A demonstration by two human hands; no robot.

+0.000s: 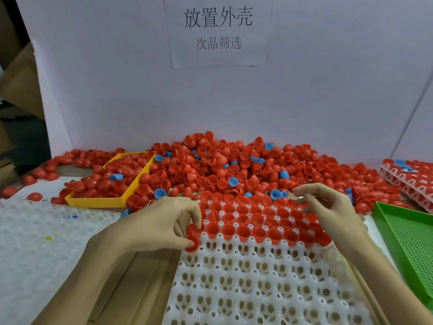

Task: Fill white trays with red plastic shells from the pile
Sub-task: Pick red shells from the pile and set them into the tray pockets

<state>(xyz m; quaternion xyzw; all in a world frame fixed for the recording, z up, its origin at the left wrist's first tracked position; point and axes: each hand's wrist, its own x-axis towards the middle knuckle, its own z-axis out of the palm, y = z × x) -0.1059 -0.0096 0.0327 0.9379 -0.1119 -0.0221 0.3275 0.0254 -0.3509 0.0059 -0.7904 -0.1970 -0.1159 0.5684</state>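
Observation:
A white tray [257,282] with round sockets lies in front of me. Its far rows hold several red shells [243,228], open side up. Behind it a big pile of red shells [210,165] mixed with some blue shells [233,181] spreads along the back wall. My left hand [161,224] pinches a red shell [193,239] at the tray's left edge, by the nearest filled row. My right hand [328,207] hovers over the tray's far right part with fingers loosely curled; I see nothing held in it.
A yellow bin [110,201] with red shells sits at the left of the pile. Another white tray [35,231] lies at the far left. A green perforated tray [407,235] is at the right, with a filled tray [407,181] behind it.

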